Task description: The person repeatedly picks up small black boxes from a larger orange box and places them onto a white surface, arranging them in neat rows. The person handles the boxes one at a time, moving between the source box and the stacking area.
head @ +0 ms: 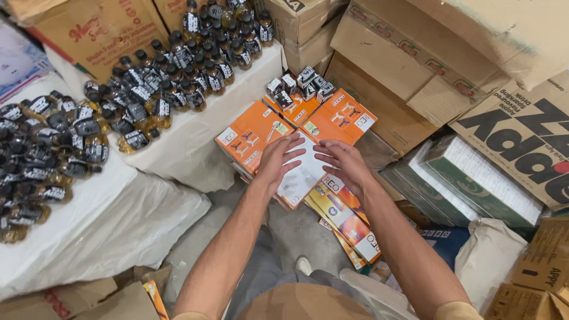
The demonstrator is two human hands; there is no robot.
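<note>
Below, flat orange-and-white box [299, 178], left hand [278, 160], right hand [342, 161], both open-palmed on it

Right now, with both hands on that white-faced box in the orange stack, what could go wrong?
1. The left hand and right hand press on the white-faced box, which sits askew over the slanted orange boxes below; the pile could slide.
2. The small black-and-white packs sit loose on an orange box close behind; a nudge might topple them.
3. The bottles are crowded near the white table edge.
</note>
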